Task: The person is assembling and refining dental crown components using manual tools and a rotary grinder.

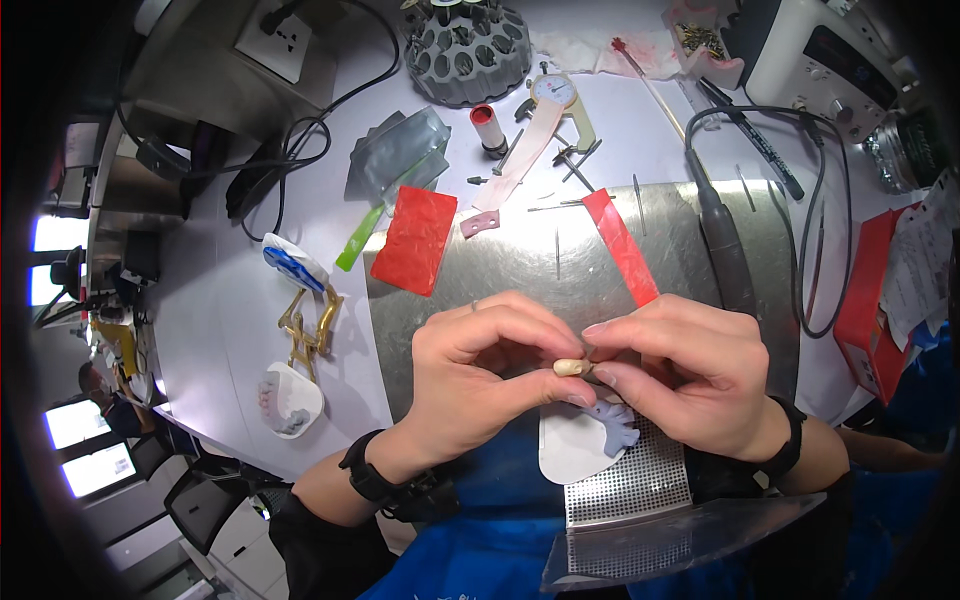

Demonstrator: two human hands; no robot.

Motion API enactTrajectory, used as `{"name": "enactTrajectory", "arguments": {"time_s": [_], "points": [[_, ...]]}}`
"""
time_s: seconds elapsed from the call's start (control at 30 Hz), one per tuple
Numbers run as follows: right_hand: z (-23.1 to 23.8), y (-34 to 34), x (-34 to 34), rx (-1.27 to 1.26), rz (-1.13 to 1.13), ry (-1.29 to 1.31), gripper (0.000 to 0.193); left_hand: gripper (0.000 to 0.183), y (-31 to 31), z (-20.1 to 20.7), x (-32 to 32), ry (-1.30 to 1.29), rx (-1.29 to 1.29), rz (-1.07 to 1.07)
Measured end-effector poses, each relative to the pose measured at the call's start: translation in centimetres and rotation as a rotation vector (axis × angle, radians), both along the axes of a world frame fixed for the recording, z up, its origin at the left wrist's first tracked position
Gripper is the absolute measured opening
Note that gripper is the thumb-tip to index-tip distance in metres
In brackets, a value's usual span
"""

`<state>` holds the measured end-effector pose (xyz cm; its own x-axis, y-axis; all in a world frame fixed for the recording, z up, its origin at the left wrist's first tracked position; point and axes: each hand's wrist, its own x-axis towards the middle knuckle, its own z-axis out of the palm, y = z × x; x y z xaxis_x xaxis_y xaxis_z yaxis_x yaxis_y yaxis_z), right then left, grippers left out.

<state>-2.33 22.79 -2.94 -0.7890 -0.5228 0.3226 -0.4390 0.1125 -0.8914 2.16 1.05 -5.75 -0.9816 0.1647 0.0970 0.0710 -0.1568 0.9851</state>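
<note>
A small cream-coloured piece shaped like a tooth crown (570,367) sits between the fingertips of both hands. My left hand (485,360) pinches it from the left with thumb and forefinger. My right hand (690,370) meets it from the right, its thumb and fingers closed around the piece's other end, which they partly hide. Just below the hands lies a dental model with grey-blue teeth (616,438) on a white base (565,450). It rests over a perforated metal strip (630,490), partly covered by my fingers.
A steel plate (480,270) lies under the hands, with red sheets (415,240) and thin burs on it. A brass articulator (325,325) with a second model stands left. A corded handpiece (722,240), bur holder (467,55) and dial caliper (553,90) lie beyond.
</note>
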Motion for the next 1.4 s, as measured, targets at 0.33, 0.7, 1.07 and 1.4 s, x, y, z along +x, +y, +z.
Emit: {"name": "enactTrajectory", "arguments": {"time_s": [0.33, 0.7, 1.07, 1.4], "points": [[0.3, 0.1, 0.1, -0.014, -0.012, -0.004, 0.038, 0.026, 0.2, 0.2, 0.3, -0.028, 0.045, 0.026], [1.1, 0.0, 0.6, 0.055, -0.016, 0.082, 0.040, 0.020, 0.3, 0.4, 0.6, 0.247, -0.079, 0.068], [0.5, 0.0, 0.4, -0.025, -0.011, 0.063, 0.048, 0.019, 0.2, 0.2, 0.6, 0.365, -0.109, 0.059], [0.0, 0.2, 0.3, -0.019, -0.007, 0.007, 0.048, 0.018, 0.0, 0.3, 0.4, 0.403, -0.163, 0.032]]}}
